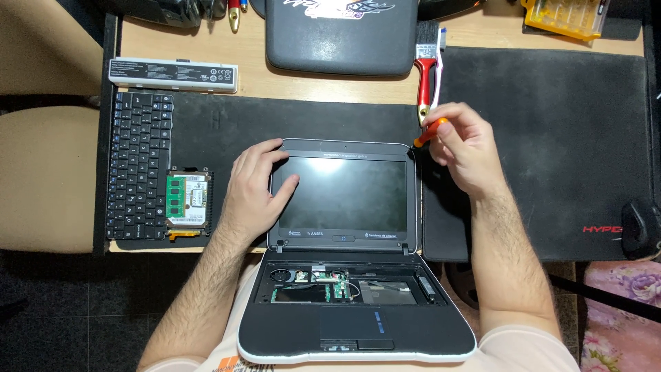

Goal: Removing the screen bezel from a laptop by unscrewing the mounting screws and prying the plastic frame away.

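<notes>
Resting flat on the upper left corner of the small dark grey opened laptop [344, 241], the left hand [251, 189] has its fingers [268, 153] spread loosely: the fingertips lie along the top edge of the screen bezel and the thumb presses the dark screen glass. It grips nothing. The right hand [465, 148], at the upper right of the lid, has its fingers curled closed around a slim orange-handled screwdriver [428, 133], pinched between thumb and forefinger, the tip aimed at the lid's upper right corner. The laptop sits at the centre bottom of the frame, lid laid back on the tabletop [323, 86], its base with the keyboard removed so the circuit boards and fan show. To the left lie a detached black keyboard [138, 165], a green circuit-board hard drive [187, 200] and a long white battery pack [173, 74]. A red-handled brush [427, 72] lies just above the right hand, on the edge of a black mat [551, 138].
</notes>
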